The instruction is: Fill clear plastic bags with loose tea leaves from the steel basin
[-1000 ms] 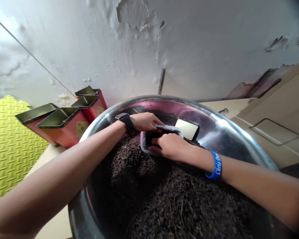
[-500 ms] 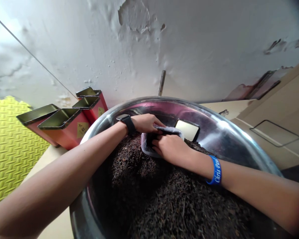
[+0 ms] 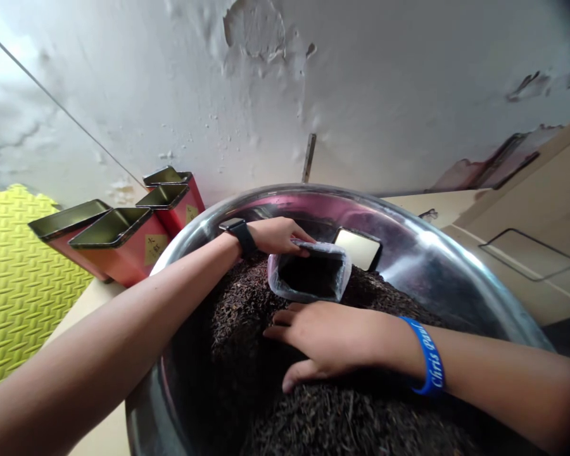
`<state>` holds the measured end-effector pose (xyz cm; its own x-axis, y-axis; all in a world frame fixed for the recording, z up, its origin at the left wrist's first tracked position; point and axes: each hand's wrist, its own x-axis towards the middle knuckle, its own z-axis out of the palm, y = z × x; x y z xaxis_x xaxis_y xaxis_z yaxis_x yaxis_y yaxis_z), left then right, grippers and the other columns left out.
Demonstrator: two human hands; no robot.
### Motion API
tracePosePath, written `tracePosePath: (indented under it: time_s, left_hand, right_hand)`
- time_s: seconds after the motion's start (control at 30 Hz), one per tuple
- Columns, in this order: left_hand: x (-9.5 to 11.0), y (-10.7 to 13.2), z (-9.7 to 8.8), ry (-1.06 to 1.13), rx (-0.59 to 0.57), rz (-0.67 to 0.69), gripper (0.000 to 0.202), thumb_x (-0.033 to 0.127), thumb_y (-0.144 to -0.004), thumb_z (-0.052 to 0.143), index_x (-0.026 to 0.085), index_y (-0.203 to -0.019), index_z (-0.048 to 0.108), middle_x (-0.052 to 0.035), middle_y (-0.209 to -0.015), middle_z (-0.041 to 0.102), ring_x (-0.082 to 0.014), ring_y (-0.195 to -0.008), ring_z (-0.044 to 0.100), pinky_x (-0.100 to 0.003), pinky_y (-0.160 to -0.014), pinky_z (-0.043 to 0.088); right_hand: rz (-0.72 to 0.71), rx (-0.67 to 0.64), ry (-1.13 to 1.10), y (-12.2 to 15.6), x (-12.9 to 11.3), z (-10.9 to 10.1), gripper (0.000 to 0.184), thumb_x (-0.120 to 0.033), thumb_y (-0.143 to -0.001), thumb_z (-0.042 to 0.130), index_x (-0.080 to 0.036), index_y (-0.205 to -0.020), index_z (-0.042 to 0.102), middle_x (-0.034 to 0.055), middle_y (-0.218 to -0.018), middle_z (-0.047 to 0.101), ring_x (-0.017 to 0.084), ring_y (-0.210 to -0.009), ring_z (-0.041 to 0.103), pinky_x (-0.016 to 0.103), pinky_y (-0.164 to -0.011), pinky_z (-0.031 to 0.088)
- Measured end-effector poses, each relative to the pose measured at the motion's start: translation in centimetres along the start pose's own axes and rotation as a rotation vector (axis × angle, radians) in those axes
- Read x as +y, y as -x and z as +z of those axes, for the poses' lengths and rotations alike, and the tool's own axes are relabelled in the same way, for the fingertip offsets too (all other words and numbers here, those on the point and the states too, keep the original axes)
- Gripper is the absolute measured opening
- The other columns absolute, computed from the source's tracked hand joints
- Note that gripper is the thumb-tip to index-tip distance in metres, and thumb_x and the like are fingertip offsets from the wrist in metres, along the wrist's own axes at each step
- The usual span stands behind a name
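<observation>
Your left hand [image 3: 279, 234] pinches the rim of a clear plastic bag [image 3: 308, 273], which sits open in loose dark tea leaves [image 3: 361, 418] just beyond your spread right hand [image 3: 332, 339]. The bag looks light, soft and easily crumpled, so its rim seems the best hold. The crumbly leaves fill a steel basin [image 3: 437, 253] beneath both hands.

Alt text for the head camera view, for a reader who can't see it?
The left hand grips the rim of an open clear plastic bag in dark loose tea heaped in a steel basin; the right hand lies spread on it.
</observation>
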<state>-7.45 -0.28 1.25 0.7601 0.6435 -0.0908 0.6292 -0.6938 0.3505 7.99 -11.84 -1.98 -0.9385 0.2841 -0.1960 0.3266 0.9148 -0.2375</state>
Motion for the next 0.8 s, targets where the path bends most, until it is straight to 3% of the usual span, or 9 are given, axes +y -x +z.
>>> tracePosePath:
  time_s: [0.1,0.27,0.47,0.63,0.8]
  left_hand:
    - [0.1,0.0,0.0,0.004,-0.005,-0.013,0.045,0.047,-0.078,0.056,0.032,-0.121,0.054,0.0028,-0.112,0.063,-0.0127,-0.091,0.058,-0.021,-0.079,0.04]
    - [0.2,0.0,-0.1,-0.016,-0.016,-0.031,0.044,0.044,-0.079,0.056,0.033,-0.122,0.053,0.0027,-0.113,0.063,-0.0135,-0.093,0.057,-0.022,-0.08,0.039]
    - [0.4,0.1,-0.1,-0.011,-0.02,-0.025,0.045,0.045,-0.078,0.056,0.033,-0.122,0.053,0.0013,-0.113,0.063,-0.0143,-0.094,0.056,-0.022,-0.079,0.039]
    - [0.4,0.2,-0.1,-0.008,-0.016,-0.019,0.045,0.042,-0.078,0.058,0.032,-0.121,0.054,0.0015,-0.113,0.063,-0.014,-0.094,0.057,-0.021,-0.08,0.039]
    - [0.6,0.3,-0.2,0.013,-0.017,0.006,0.043,0.04,-0.078,0.058,0.031,-0.12,0.055,0.0023,-0.113,0.063,-0.0137,-0.093,0.057,-0.021,-0.08,0.039]
  right_hand:
    - [0.036,-0.094,-0.023,0.3,-0.3,-0.6,0.065,-0.063,-0.077,0.045,-0.01,-0.112,0.058,0.0155,-0.101,0.063,0.026,-0.083,0.061,0.034,-0.067,0.045]
    - [0.08,-0.226,-0.012,0.6,-0.7,-1.7,0.042,-0.048,-0.082,0.05,-0.013,-0.102,0.063,0.0116,-0.087,0.068,0.022,-0.073,0.063,0.029,-0.057,0.041]
    - [0.109,-0.286,0.023,0.7,-0.6,-1.7,0.042,-0.051,-0.083,0.047,-0.016,-0.097,0.066,0.0097,-0.081,0.069,0.019,-0.066,0.062,0.027,-0.05,0.034]
    - [0.034,-0.138,0.078,0.6,-0.3,-1.9,0.039,-0.049,-0.086,0.044,-0.017,-0.087,0.067,0.0063,-0.076,0.069,0.018,-0.064,0.062,0.027,-0.052,0.033]
    - [0.2,0.104,0.209,0.0,1.1,-2.0,0.037,-0.045,-0.089,0.039,-0.019,-0.084,0.065,0.0056,-0.073,0.068,0.018,-0.062,0.062,0.027,-0.054,0.036]
